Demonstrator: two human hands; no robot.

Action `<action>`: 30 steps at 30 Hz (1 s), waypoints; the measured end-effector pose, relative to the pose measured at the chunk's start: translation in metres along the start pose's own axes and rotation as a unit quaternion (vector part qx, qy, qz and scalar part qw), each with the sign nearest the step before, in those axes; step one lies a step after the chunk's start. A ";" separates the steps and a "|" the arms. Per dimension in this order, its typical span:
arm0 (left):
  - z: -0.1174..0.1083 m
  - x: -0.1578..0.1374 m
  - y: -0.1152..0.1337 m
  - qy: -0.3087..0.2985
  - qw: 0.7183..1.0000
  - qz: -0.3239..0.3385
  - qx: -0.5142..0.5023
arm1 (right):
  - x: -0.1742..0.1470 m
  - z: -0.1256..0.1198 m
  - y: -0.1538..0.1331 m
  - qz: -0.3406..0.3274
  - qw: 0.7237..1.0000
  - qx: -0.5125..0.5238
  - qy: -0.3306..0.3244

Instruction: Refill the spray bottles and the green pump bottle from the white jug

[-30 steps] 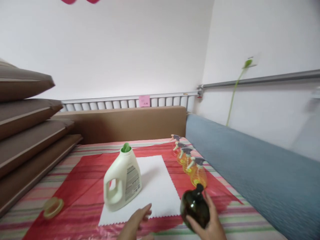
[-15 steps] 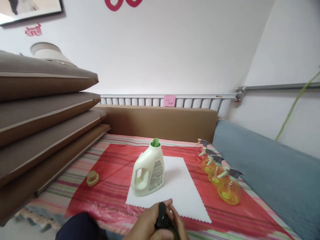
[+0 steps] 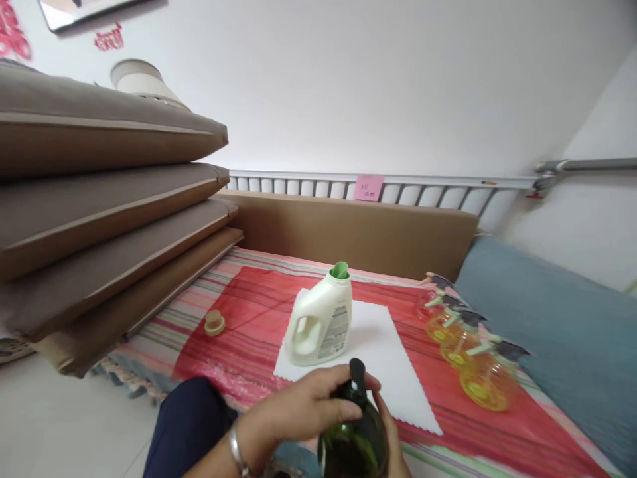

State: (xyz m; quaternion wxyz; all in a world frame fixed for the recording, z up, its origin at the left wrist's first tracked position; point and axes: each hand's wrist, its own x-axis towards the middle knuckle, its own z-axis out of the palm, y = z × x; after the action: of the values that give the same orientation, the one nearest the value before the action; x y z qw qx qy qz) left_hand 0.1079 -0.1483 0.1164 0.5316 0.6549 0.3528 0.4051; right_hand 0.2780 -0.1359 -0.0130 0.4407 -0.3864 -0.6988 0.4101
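Observation:
A dark green pump bottle [image 3: 353, 441] with a black pump head is held at the bottom of the view, close to my body. My left hand [image 3: 311, 401], with a silver bangle at the wrist, closes around the black pump collar. Along the bottle's right side wraps my right hand [image 3: 393, 441], partly hidden behind it. Just beyond, a cream detergent jug [image 3: 321, 322] stands uncapped on a white scalloped sheet [image 3: 375, 338], its green spout showing. A cream cap [image 3: 214, 322] lies to the left on the red plastic sheet [image 3: 249, 299].
Several spray bottles with yellow liquid [image 3: 485, 385] line the right side. Grey-brown cushions [image 3: 124, 186] are stacked at the left. A brown panel [image 3: 348, 229] stands at the back before a radiator [image 3: 413, 192], and a blue-grey padded surface [image 3: 537, 299] borders the right.
My hands and the pump bottle have come up into view, showing more of the green body. The camera view has shifted, so the scene sits further right.

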 end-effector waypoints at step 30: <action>0.016 0.022 -0.021 0.237 0.971 -0.017 0.013 | 0.003 0.005 -0.004 0.018 0.989 -0.119 0.087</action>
State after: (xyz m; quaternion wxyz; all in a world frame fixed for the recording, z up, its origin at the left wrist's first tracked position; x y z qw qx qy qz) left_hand 0.1308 -0.1314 0.0972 0.4308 0.5410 0.4851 0.5351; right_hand 0.2718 -0.1353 -0.0098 0.4436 -0.4825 -0.6945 0.2967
